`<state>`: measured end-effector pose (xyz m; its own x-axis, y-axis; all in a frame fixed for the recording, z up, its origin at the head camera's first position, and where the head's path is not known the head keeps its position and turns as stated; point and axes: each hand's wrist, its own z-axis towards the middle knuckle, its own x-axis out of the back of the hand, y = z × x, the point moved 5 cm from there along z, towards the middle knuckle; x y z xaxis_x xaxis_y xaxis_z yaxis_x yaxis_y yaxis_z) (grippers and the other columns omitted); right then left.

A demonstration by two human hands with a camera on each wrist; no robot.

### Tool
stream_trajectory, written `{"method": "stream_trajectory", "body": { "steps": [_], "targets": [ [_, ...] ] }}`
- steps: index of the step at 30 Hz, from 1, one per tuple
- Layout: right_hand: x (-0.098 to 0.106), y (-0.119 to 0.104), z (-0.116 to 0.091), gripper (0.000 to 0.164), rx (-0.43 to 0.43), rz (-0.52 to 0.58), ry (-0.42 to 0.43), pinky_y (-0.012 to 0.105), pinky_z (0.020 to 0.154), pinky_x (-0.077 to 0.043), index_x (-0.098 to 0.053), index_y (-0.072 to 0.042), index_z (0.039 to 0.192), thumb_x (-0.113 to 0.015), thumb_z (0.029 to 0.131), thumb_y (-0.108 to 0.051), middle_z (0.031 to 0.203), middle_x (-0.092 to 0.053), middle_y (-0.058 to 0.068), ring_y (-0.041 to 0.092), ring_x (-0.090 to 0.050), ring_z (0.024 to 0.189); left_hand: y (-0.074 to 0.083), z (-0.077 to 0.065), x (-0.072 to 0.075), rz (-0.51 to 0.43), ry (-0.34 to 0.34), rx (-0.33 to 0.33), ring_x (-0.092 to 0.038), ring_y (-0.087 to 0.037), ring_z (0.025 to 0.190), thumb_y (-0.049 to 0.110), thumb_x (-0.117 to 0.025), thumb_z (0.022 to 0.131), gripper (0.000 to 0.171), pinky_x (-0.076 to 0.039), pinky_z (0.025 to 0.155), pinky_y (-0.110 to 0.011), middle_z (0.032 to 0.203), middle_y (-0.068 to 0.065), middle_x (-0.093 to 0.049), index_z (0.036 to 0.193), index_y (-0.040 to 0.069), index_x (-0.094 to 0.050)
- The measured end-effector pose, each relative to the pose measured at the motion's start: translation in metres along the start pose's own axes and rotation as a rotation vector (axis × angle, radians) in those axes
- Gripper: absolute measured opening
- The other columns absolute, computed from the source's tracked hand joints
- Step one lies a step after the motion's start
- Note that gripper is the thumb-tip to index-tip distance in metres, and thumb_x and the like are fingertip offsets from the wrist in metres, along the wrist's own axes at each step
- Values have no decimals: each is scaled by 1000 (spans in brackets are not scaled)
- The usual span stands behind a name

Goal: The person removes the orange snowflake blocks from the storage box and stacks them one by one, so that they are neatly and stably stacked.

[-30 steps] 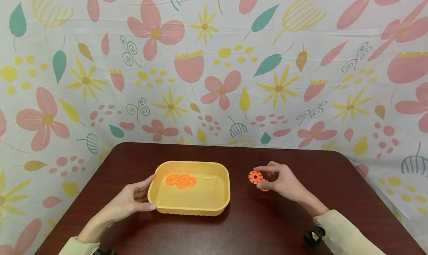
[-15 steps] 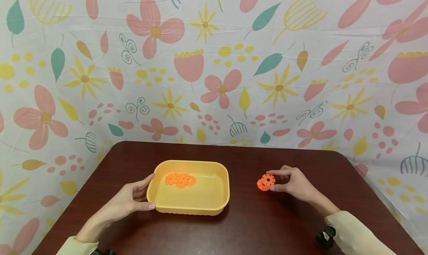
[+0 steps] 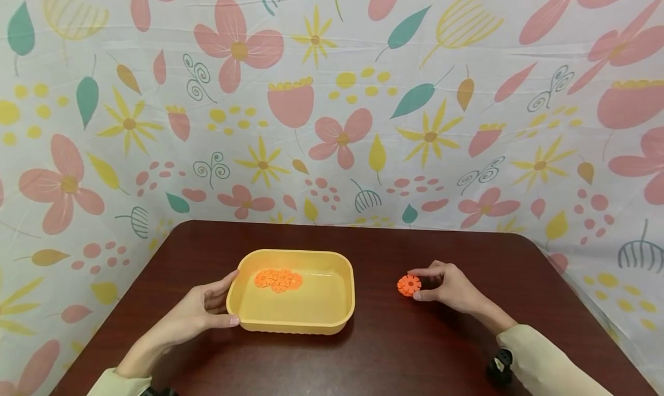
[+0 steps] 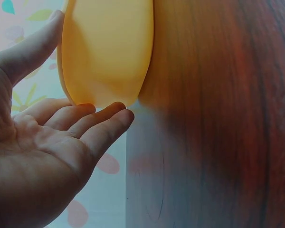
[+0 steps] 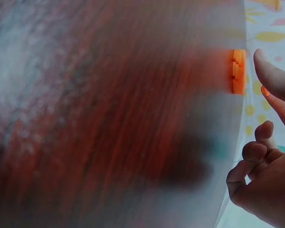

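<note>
My left hand (image 3: 184,315) holds the yellow tray (image 3: 311,309) by its left end: the thumb lies at the near corner, the forefinger at the far one, and the tray's end is between them. In this tray, at its far left part, there are several orange discs (image 3: 280,279), flat and notched, which overlap one another

My right hand (image 3: 451,286) is at the right of the tray, well apart from it. Its thumb and forefinger are spaced from each other, at the edge of another orange piece (image 3: 407,286), which is round, notched, and has a small hole in its middle. In the right wrist view this orange piece shows more than one layer, near the surface of the table (image 3: 384,350), and my thumb appears just beside it, with a narrow gap. Therefore I cannot tell whether I pinch it. My other right fingers are bent

Behind the dark, reddish table hangs a white cloth (image 3: 342,85) with flowers and leaves. I wear pale sleeves (image 3: 544,361) and, near my right wrist, a black device (image 3: 500,368)
</note>
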<state>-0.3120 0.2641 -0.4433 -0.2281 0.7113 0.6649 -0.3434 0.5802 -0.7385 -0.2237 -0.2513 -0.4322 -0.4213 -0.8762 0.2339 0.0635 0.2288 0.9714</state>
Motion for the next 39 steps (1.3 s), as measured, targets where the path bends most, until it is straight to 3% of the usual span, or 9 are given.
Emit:
{"method": "stream_trajectory", "body": {
  "steps": [24,39],
  "targets": [
    [-6,1,1,53,-11,-61,7,28,63,-38,-76,-6,130,-93,83,-23,91,-59,6,21,-48,79,1,-1,-1,9,0,-1,-34,-49,148,9,-82,93,97,-53,100,-29,168,-27,-22,165,-4,-20],
    [-8,5,2,54,-6,-102,-3,29,61,-34,-77,-7,130,-94,81,-23,86,-54,6,22,-43,77,1,-1,0,13,0,-4,-34,-49,147,8,-82,92,97,-53,100,-30,168,-27,-22,166,-3,-20]
  ]
}}
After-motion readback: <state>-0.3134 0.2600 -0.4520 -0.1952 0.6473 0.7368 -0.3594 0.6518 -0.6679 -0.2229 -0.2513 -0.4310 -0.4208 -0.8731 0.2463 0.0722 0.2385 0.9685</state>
